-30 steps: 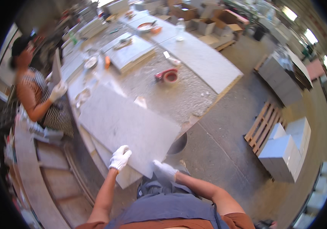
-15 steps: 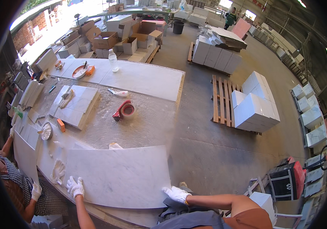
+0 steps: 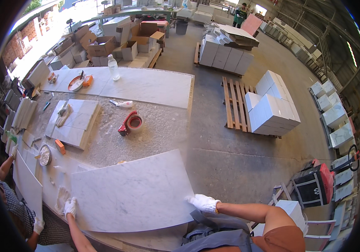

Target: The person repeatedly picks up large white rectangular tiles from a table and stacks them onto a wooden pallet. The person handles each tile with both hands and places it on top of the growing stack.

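A large white marble slab point(image 3: 131, 191) with grey veins lies between my two gloved hands at the near side of the worktable. At its left edge my left hand point(image 3: 70, 206) grips the slab, its fingers partly bent over the border. My right hand point(image 3: 204, 203) holds the right edge, the fingertips resting on the top face and the thumb hidden. Just left of my left hand lies an empty white glove point(image 3: 62, 199). Another pale slab point(image 3: 163, 239) shows beneath the near edge of the held one.
A co-worker at the left holds an upright slab point(image 3: 27, 180) with gloved hands. On the table are a red tape dispenser point(image 3: 130, 123), stacked tiles point(image 3: 75, 122), a bowl of white paste point(image 3: 45, 155) and a clear bottle point(image 3: 113, 68). Boxes on a pallet point(image 3: 235, 105) stand rightward.
The slab has turned, its far right corner rising and its near right corner shifting right. My left hand has moved left from its top to its edge; my right hand has moved slightly right and up.
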A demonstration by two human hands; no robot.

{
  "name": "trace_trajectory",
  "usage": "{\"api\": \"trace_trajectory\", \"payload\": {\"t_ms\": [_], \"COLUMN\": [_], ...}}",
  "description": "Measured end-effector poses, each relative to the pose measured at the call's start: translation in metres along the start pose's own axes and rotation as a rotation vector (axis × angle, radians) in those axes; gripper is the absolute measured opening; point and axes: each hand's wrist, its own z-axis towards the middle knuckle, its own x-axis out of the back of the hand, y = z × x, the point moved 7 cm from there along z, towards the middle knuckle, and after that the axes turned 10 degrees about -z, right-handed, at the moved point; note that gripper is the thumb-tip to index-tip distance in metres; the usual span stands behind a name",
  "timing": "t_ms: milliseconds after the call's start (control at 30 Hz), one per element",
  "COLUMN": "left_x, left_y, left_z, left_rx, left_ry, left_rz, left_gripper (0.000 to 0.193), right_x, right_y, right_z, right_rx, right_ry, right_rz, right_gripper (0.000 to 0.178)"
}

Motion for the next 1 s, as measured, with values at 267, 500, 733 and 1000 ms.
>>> {"api": "trace_trajectory", "payload": {"t_ms": [267, 500, 733, 1000], "left_x": [0.013, 0.028, 0.025, 0.033], "left_y": [0.018, 0.136, 0.246, 0.262], "left_z": [-0.092, -0.213, -0.273, -0.28], "left_rx": [-0.051, -0.164, -0.157, -0.058], "left_ry": [0.047, -0.01, -0.113, -0.097], "left_rz": [-0.27, -0.622, -0.861, -0.672], "left_gripper": [0.073, 0.072, 0.063, 0.051], "right_x": [0.01, 0.012, 0.024, 0.033], "right_y": [-0.003, -0.007, -0.009, 0.005], "right_z": [0.012, 0.017, 0.014, 0.101], "right_rx": [0.039, 0.075, 0.183, 0.227], "right_ry": [-0.003, 0.028, 0.066, -0.39], "right_rz": [0.065, 0.151, 0.582, 1.357], "right_gripper": [0.07, 0.07, 0.052, 0.043]}}
